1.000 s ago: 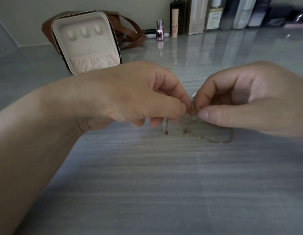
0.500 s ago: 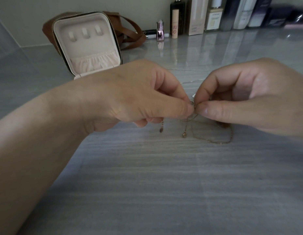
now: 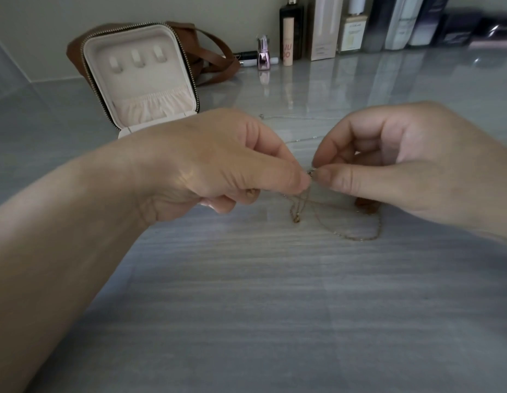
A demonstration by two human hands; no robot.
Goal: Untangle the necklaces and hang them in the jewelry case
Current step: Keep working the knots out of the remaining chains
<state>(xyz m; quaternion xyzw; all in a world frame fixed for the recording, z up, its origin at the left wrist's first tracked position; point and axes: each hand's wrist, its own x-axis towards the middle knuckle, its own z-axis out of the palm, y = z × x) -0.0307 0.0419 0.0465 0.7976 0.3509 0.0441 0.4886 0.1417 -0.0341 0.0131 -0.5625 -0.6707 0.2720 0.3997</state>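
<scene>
Thin gold necklaces (image 3: pixel 357 236) lie tangled on the grey table, loops trailing below my hands and a small pendant (image 3: pixel 297 219) hanging down. My left hand (image 3: pixel 218 165) and my right hand (image 3: pixel 411 168) meet fingertip to fingertip, each pinching the chain at a small clasp or knot between them. A fine silver chain (image 3: pixel 289 117) lies on the table behind my hands. The jewelry case (image 3: pixel 138 78) stands open at the back left, its cream lid upright with three hooks and a gathered pocket; its base is hidden behind my left hand.
A brown leather bag (image 3: pixel 215 61) sits behind the case. Cosmetic bottles and boxes (image 3: pixel 326 26) line the back wall, with a small pink bottle (image 3: pixel 263 53) in front of them. The grey striped tabletop (image 3: pixel 260 307) stretches toward me.
Both hands have lifted the tangle slightly, and the hanging pendants have swung and shifted under my left fingers. The pinch point stays between the two hands.
</scene>
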